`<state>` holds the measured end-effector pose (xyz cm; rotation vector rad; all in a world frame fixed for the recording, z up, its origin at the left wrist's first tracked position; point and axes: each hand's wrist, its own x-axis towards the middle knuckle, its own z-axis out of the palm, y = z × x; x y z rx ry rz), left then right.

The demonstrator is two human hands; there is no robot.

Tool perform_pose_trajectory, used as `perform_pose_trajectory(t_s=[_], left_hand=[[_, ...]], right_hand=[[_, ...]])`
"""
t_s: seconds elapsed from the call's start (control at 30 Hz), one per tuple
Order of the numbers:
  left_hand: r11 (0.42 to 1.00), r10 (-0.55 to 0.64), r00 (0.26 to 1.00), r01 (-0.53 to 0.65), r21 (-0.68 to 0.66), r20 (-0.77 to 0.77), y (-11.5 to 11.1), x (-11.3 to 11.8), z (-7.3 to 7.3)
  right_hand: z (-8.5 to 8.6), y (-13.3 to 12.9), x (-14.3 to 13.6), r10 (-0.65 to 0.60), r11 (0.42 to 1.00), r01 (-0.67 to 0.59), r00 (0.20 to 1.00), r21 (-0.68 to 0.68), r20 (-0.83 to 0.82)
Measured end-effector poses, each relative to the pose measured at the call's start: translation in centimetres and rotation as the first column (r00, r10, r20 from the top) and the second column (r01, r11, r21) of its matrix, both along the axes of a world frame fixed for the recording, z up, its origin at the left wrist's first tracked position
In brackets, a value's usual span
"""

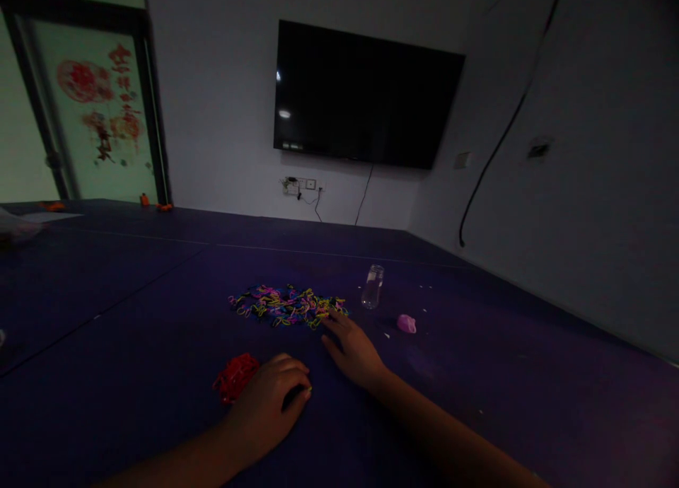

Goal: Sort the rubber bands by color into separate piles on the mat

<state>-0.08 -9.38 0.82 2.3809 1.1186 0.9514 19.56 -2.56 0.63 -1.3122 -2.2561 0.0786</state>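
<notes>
A loose pile of small coloured loops [286,304], which look like rubber bands in yellow, pink, blue and black, lies spread on the dark purple table [175,297]. My right hand [353,350] reaches to its right edge, fingers stretched out and fingertips at the loops. Closer to me, my left hand [273,396] rests on the table with curled fingers, thumb and index tips close together. A tiny yellow-green bit shows at those tips, too small to make out. Just left of that hand sits a heap of red loops [236,376], partly covered by it.
Beyond my right hand stands a clear bottle [372,288], with a crumpled pink thing [407,324] to its right. White scraps are scattered nearby. Orange objects [164,207] lie at the table's far left edge. A dark television [366,95] hangs on the wall.
</notes>
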Motion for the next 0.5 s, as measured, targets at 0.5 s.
perform_pose_trajectory(t_s=[0.5], left_hand=[[1.000, 0.007, 1.000, -0.007, -0.006, 0.005, 0.02, 0.09, -0.11]], right_hand=[[-0.26, -0.10, 0.10, 0.101, 0.992, -0.085, 0.978, -0.090, 0.181]])
